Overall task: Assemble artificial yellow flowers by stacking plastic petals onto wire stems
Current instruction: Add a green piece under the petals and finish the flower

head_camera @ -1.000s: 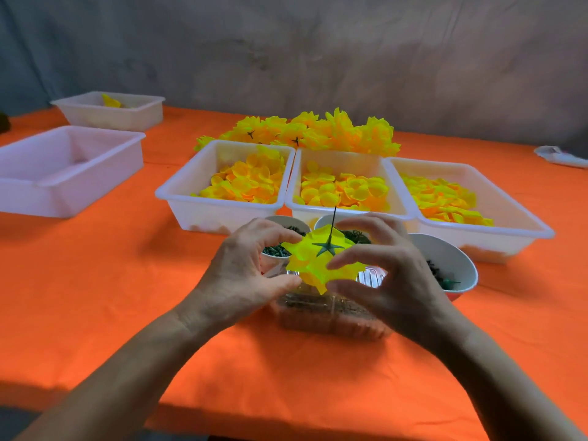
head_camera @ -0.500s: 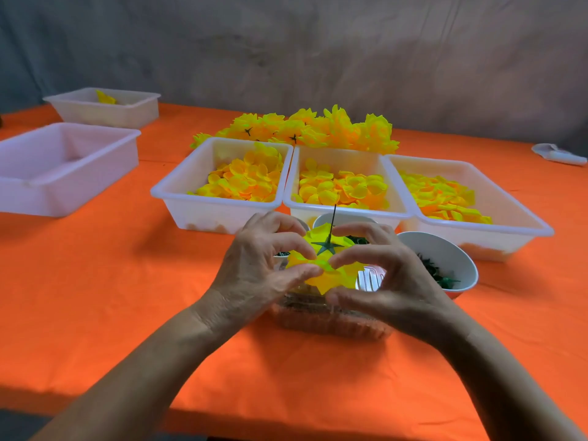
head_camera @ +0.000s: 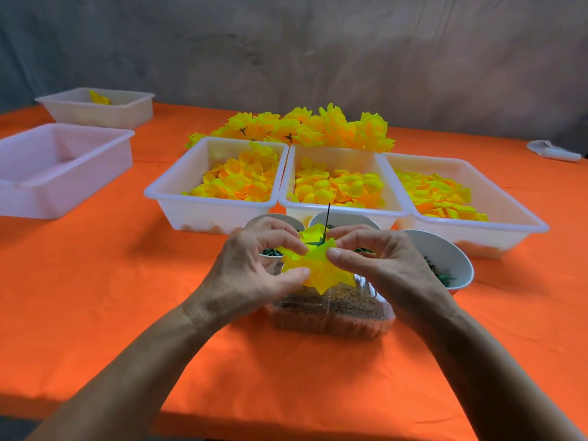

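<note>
A yellow flower (head_camera: 321, 265) of stacked petals sits on a thin dark wire stem (head_camera: 327, 218) that sticks straight up. A green star-shaped piece lies at the stem's base, partly hidden by fingers. My left hand (head_camera: 257, 268) pinches the flower's left side between thumb and fingers. My right hand (head_camera: 378, 265) pinches its right side the same way. Both hands hold the flower above a clear plastic box (head_camera: 331, 310). Three white trays (head_camera: 219, 205) (head_camera: 343, 211) (head_camera: 496, 224) of loose yellow petals stand just behind.
Finished yellow flowers (head_camera: 302, 127) lie heaped behind the trays. Small white bowls (head_camera: 451, 259) with green parts stand right behind my hands. Two more white bins (head_camera: 60, 186) (head_camera: 101, 113) stand at the far left. A white object (head_camera: 553, 151) lies at the far right on the orange cloth.
My fingers have closed in on the flower from both sides, and the petals are pressed further together. The flower sits slightly lower over the clear box.
</note>
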